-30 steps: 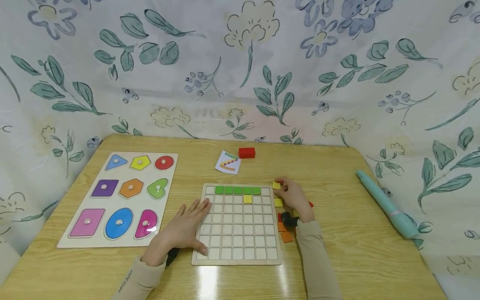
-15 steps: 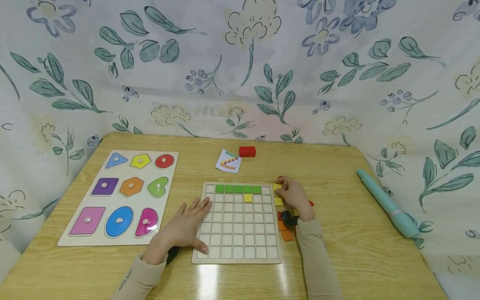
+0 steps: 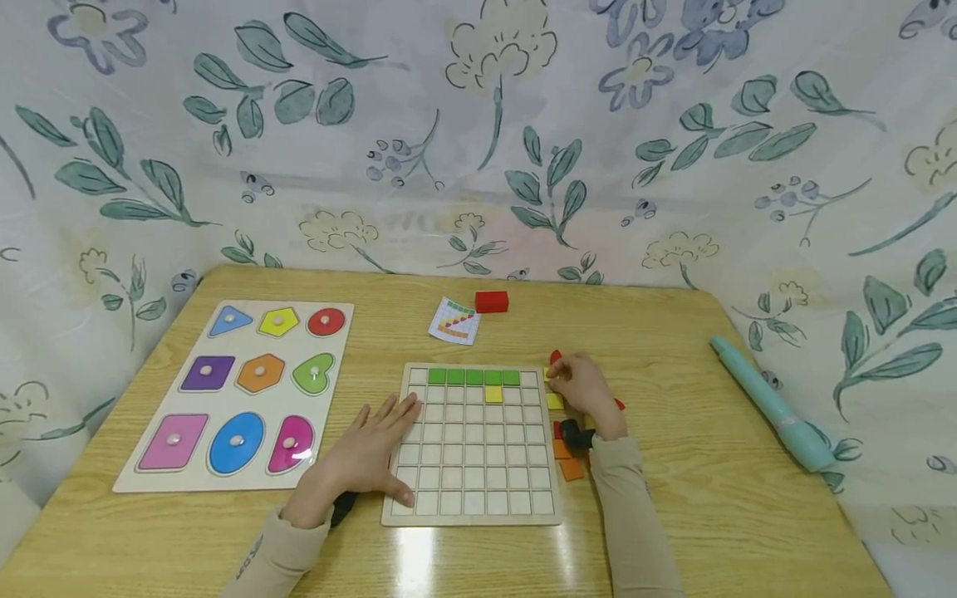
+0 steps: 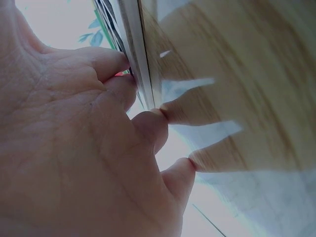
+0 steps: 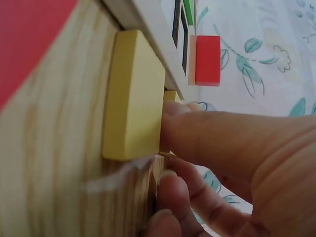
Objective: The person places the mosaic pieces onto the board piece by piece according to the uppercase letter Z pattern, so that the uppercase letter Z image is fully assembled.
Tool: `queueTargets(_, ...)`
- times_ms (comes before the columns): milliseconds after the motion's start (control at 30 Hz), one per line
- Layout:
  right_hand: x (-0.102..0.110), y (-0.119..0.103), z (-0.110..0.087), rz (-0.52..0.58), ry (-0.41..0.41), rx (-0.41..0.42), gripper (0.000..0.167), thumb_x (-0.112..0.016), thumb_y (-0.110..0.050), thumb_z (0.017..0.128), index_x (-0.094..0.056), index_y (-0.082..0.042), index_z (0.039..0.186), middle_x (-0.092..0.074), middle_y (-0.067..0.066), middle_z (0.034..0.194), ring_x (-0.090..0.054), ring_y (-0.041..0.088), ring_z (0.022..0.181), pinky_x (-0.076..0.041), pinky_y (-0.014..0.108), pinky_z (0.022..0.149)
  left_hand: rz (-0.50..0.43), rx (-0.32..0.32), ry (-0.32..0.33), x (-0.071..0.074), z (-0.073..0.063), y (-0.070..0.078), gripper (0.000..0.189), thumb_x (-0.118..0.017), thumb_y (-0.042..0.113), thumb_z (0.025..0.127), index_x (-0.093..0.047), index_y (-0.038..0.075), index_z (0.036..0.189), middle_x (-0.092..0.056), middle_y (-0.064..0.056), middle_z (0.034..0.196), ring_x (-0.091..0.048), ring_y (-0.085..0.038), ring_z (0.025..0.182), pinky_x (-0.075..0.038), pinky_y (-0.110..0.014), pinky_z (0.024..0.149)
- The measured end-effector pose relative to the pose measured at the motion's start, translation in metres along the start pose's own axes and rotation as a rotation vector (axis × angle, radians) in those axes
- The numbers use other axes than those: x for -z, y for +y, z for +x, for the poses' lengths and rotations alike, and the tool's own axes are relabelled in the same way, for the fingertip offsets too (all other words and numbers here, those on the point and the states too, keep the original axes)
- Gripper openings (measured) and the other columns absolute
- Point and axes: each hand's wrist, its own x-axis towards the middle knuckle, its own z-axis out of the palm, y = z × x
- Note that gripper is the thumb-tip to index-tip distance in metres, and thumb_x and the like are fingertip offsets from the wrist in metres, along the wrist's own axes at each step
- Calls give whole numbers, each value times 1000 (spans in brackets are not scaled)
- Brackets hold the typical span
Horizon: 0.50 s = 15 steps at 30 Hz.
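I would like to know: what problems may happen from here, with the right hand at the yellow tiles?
The right hand has its fingers at the far yellow tile, close beside the near yellow tile, so it might knock that one.
The black wrist device appears close to the orange tiles and may drag them.
If the left hand pushes unevenly, the board could slide.

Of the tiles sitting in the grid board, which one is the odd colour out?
The yellow tile, alone in the second row from the top; the five green tiles line up in the top row.
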Motion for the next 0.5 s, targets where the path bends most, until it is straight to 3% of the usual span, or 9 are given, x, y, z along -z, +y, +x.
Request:
queueTargets(300, 1, -1, 0, 67, -17, 5, 31, -70, -5, 86, -61, 2, 114, -63, 20, 116, -58, 34, 106, -47, 47, 94, -4, 2, 3, 1, -1, 1, 125, -89, 47, 56, -24, 2, 153, -16, -15, 163, -10, -42, 149, -4, -67, 117)
queueTargets(500, 3, 1, 0, 84, -35, -35, 35, -70, -8, 87, -60, 4, 118, -63, 21, 115, -59, 31, 102, -49, 44, 90, 4, -4, 3, 0, 0, 0, 125, -88, 48, 56, -23, 2, 153, -16, -15, 163, -9, -42, 149, -4, -67, 117)
